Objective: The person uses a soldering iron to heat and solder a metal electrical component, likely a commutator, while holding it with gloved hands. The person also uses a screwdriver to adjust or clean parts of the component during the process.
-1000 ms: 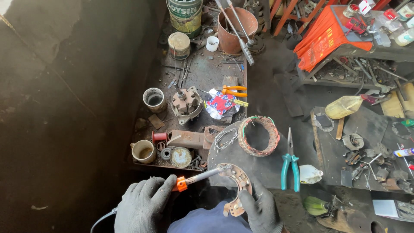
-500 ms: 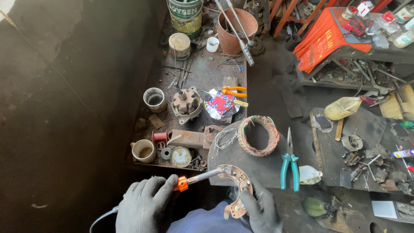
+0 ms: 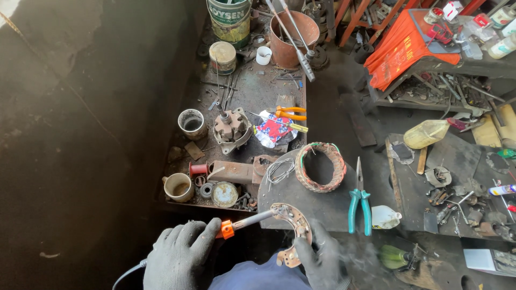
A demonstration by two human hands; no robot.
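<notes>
Grey-gloved hands work at the near edge of a cluttered workshop bench: the left hand [image 3: 180, 258] is clenched around the orange-collared handle of a soldering iron [image 3: 244, 221], whose tip rests on a curved metal plate [image 3: 293, 228]. The right hand [image 3: 320, 258] grips that plate at its lower end, fingers wrapped around it, holding it over the front edge of a dark round work plate [image 3: 301, 201]. Just beyond, a wound copper coil ring [image 3: 321, 167] lies on the round plate, with green-handled pliers [image 3: 359, 201] beside it to the right. Farther left stand a rusty mug [image 3: 178, 187] and a red spool [image 3: 198, 169]. Behind them sit a metal rotor housing [image 3: 231, 129] and orange-handled pliers [image 3: 287, 113]. A copper-coloured bucket [image 3: 293, 32] and paint tins [image 3: 228, 19] stand at the far end.
</notes>
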